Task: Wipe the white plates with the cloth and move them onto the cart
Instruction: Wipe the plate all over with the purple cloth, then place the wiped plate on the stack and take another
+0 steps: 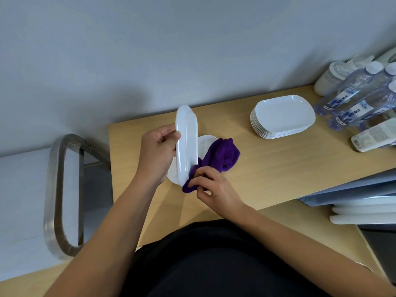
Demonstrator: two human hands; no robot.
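My left hand grips a white oblong plate by its left rim and holds it on edge, nearly upright, above the wooden table. My right hand is closed on a purple cloth, which touches the lower right side of that plate. Another white plate lies flat on the table behind and under the held one, partly hidden. A stack of several white plates stands further right on the table. The cart's metal handle and its white top are at the left.
Several water bottles and a wrapped pack crowd the table's right end. White flat items lie on a lower shelf at the right. A grey wall runs behind the table. The cart stands against the table's left edge.
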